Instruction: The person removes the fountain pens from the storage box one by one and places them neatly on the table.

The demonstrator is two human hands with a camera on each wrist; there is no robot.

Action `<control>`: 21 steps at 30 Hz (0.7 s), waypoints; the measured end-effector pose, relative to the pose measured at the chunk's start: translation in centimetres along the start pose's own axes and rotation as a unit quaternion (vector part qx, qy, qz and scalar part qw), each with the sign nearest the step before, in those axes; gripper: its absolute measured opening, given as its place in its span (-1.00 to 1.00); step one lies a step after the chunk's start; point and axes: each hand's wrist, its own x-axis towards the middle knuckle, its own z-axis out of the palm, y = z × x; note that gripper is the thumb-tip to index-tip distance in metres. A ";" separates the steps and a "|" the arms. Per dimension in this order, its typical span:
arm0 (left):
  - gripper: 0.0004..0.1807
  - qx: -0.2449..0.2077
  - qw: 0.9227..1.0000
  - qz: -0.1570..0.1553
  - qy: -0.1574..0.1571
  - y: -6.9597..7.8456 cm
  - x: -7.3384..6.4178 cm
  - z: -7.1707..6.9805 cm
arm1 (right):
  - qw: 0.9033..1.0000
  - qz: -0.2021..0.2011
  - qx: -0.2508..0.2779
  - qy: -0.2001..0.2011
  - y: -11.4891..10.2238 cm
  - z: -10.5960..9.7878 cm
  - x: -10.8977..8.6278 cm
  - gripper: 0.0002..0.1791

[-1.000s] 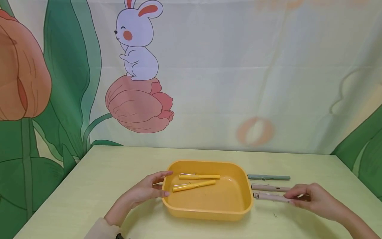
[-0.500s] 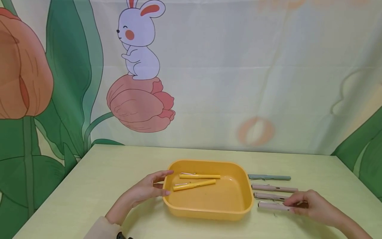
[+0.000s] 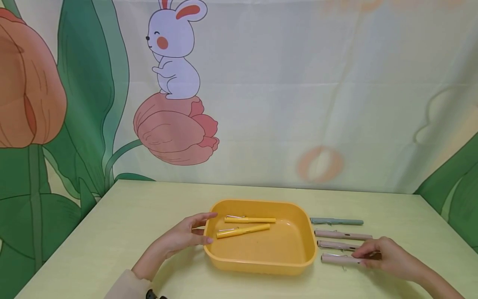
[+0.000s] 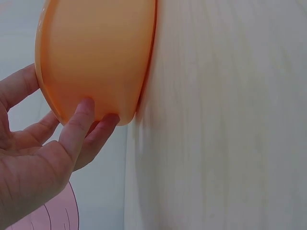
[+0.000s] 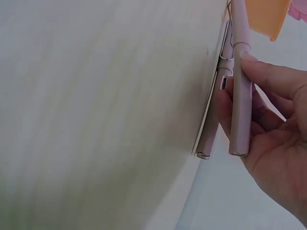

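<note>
My left hand [image 3: 181, 234] grips the left side of the yellow plastic tray [image 3: 261, 268], some fingertips over the rim and others against the outer wall [image 4: 100, 52]. Two yellow pens [image 3: 250, 221] with wire clips lie inside the tray. To the right of it, my right hand [image 3: 388, 255] pinches a pale pink pen [image 5: 242, 105] between thumb and fingers, low over the table, its clip end pointing at the tray. Just behind the held pen lies a second pink pen [image 3: 337, 245], partly covered by my fingers, then a third pink pen [image 3: 343, 235].
A grey-green pen [image 3: 337, 221] lies farthest back in the row right of the tray. The pale table [image 3: 149, 207] ends at a hanging cloth [image 3: 261, 104] printed with a rabbit and tulips.
My right hand has brought the pink pen toward the front edge, away from the pen it had overlapped, with a slight shift left lately. The left hand stays on the tray.
</note>
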 end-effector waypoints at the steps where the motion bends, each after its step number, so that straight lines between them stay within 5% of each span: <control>1: -0.25 0.000 1.000 0.001 -0.001 0.0 0.0 0.0 | 1.000 0.002 -0.002 0.000 0.0 0.0 0.0 -0.83; 13: -0.25 -0.007 1.000 0.001 -0.004 0.1 0.0 0.0 | 0.998 0.014 -0.053 -0.018 0.3 -0.2 0.4 -0.87; 21: -0.25 -0.005 1.000 -0.001 -0.002 0.0 0.1 0.1 | 0.998 0.029 -0.039 -0.030 0.5 -0.2 0.5 -0.84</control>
